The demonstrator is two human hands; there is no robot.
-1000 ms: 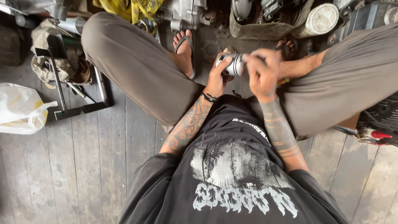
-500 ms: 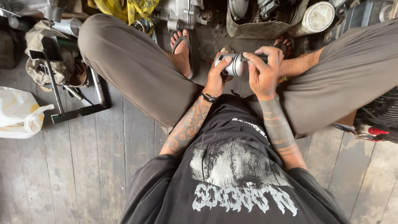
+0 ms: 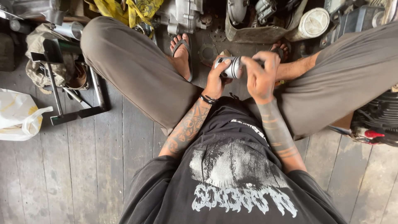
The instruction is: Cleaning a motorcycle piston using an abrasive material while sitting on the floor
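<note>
The left hand grips a metal cylinder, probably a piston, at twelve o'clock above the lap. The right hand pinches its three o'clock end. A white plastic bag lies on the floor at nine o'clock.

Soft, even daylight fills the sharp wide-angle view, leaving only faint shadows on the grey weathered wooden plank floor, a mild sheen on the small silver ribbed metal cylinder, slight bending at the edges, and dim engine clutter along the top.
</note>
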